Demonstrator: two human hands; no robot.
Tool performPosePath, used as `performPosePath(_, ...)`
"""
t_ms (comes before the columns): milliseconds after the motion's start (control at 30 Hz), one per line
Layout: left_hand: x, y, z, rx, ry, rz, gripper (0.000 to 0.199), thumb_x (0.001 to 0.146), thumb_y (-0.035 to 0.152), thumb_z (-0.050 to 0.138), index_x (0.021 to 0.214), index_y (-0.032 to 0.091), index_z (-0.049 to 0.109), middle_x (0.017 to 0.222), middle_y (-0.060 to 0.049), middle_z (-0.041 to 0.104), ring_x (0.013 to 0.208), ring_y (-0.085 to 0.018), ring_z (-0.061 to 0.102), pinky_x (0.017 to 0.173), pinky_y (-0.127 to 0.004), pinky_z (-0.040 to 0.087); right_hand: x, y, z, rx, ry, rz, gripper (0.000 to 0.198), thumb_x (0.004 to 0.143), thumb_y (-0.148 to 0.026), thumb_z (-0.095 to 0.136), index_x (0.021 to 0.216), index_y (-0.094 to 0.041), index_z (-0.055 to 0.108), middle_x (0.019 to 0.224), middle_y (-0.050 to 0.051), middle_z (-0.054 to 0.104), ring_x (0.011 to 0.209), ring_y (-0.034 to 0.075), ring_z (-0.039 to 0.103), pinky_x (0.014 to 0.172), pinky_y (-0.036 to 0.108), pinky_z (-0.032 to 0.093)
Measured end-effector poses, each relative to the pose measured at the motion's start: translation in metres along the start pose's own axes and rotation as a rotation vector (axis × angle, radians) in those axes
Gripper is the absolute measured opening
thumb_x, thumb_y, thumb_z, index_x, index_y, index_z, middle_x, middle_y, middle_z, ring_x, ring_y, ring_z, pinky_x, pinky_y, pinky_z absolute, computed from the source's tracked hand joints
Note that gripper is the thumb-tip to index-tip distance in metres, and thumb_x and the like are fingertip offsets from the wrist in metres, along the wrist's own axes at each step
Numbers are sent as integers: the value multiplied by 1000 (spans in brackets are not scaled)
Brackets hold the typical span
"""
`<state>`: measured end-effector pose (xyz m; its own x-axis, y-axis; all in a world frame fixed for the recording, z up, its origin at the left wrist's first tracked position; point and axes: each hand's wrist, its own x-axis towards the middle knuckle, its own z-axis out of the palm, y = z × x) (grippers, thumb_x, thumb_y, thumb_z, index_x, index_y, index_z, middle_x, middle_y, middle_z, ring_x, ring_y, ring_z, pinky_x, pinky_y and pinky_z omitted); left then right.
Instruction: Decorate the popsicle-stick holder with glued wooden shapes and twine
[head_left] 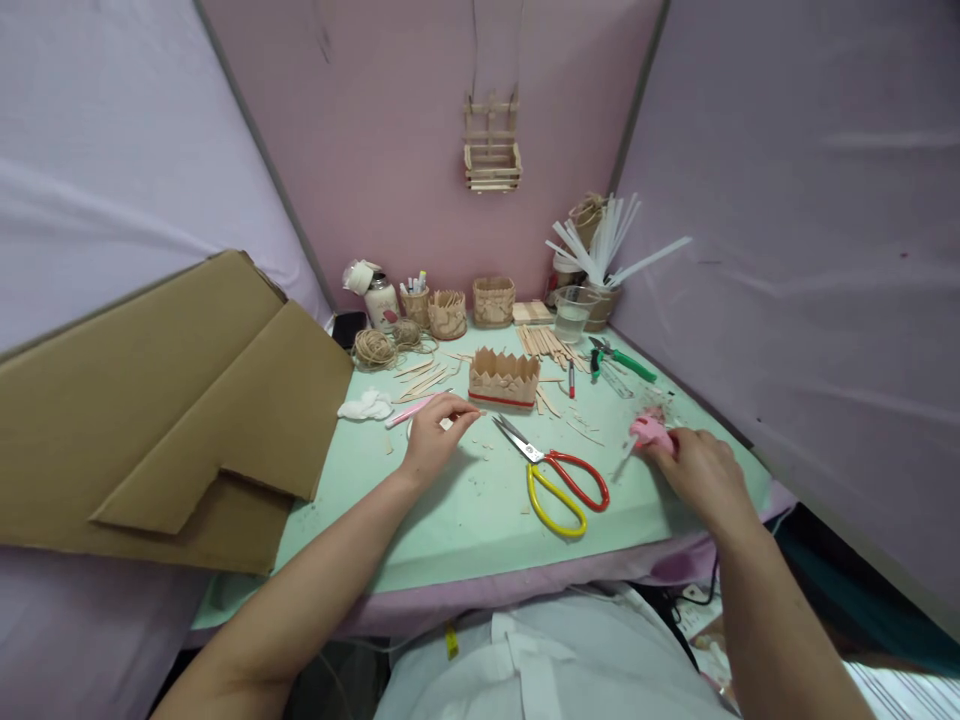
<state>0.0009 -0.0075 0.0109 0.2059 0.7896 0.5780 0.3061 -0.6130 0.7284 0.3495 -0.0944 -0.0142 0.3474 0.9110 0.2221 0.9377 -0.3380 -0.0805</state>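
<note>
My left hand [439,432] is closed in a pinch over the table, with a tiny pale wooden piece [482,413] at its fingertips. Off to the right, my right hand [699,474] grips a pink hot glue gun [651,433], from which a whitish glue stick [624,456] sticks out. Between the hands lie scissors [535,455] with one red and one yellow handle, blades partly spread toward the left hand. Just behind them stands a small wooden box [504,380] with a zigzag top edge and a red band along its bottom. A pink pen [409,411] lies beside the left hand.
Cardboard [187,400] leans at the left. Twine balls [374,348], craft sticks [547,345], a marker [571,380] and green-handled pliers [634,364] lie toward the back. A clear cup [572,318] stands near white glue sticks [600,240]. A wooden stick rack [492,150] hangs on the wall.
</note>
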Motion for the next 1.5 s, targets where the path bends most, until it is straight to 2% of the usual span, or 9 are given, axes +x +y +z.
performPosePath(100, 2, -1, 1, -55, -27, -173, 10, 80, 26, 65, 75, 19, 70, 78, -3, 67, 74, -14, 59, 67, -26, 47, -5, 3, -5, -68, -45, 43, 41, 81, -51, 56, 96, -16, 69, 96, 20, 65, 88, 37, 57, 65, 42, 38)
performPosePath(200, 1, -1, 3, -56, -45, -224, 10, 79, 26, 65, 75, 19, 69, 80, -2, 67, 76, -15, 60, 68, -26, 47, -12, -20, -32, -33, 157, 10, 35, 79, -44, 63, 104, -20, 69, 108, 19, 63, 98, 39, 54, 73, 46, 35)
performPosePath(367, -3, 2, 2, 89, -78, -34, 11, 84, 24, 61, 77, 19, 68, 78, -3, 66, 77, -16, 58, 71, -29, 45, -15, -112, -62, 450, 293, -447, 20, 90, -34, 54, 82, -25, 69, 90, 5, 67, 92, 24, 56, 83, 41, 29)
performPosePath(567, -7, -1, -1, 247, -98, 158, 14, 89, 25, 57, 80, 19, 66, 81, -4, 66, 81, -17, 57, 75, -32, 45, -12, -183, -35, 551, 236, -614, 16, 90, -31, 57, 81, -25, 68, 86, 2, 67, 89, 20, 52, 81, 37, 23)
performPosePath(933, -8, -4, 2, 245, -96, 162, 14, 88, 26, 57, 79, 19, 65, 80, -4, 65, 80, -18, 58, 73, -32, 46, -11, -190, -30, 475, 198, -629, 15, 90, -25, 54, 82, -22, 65, 88, 4, 67, 92, 21, 51, 82, 38, 24)
performPosePath(1067, -2, -7, -5, 234, -115, 108, 20, 87, 24, 58, 106, 22, 63, 90, -4, 66, 81, -17, 59, 75, -32, 48, -10, -187, -27, 534, 176, -582, 15, 90, -24, 52, 80, -21, 63, 89, 4, 66, 91, 22, 51, 82, 38, 25)
performPosePath(1200, 28, -4, -27, 416, -174, 126, 43, 83, 13, 58, 125, 23, 53, 122, -11, 56, 108, -22, 56, 90, -38, 47, -3, -175, -27, 679, 130, -432, 17, 88, -29, 53, 76, -22, 61, 86, 4, 65, 91, 22, 51, 81, 37, 27)
performPosePath(1333, 73, -1, -37, 630, -345, 215, 59, 69, 5, 67, 124, 23, 53, 135, -13, 46, 125, -30, 44, 99, -47, 40, 4, -164, -32, 852, 51, -331, 17, 84, -31, 53, 72, -21, 61, 82, 4, 64, 87, 21, 53, 78, 34, 32)
performPosePath(1500, 107, -5, -23, 650, -685, 305, 50, 67, 3, 66, 114, 20, 59, 125, -10, 56, 116, -25, 51, 94, -36, 42, 5, -153, -36, 943, 18, -313, 18, 82, -34, 54, 71, -21, 61, 81, 3, 64, 83, 20, 53, 80, 34, 36)
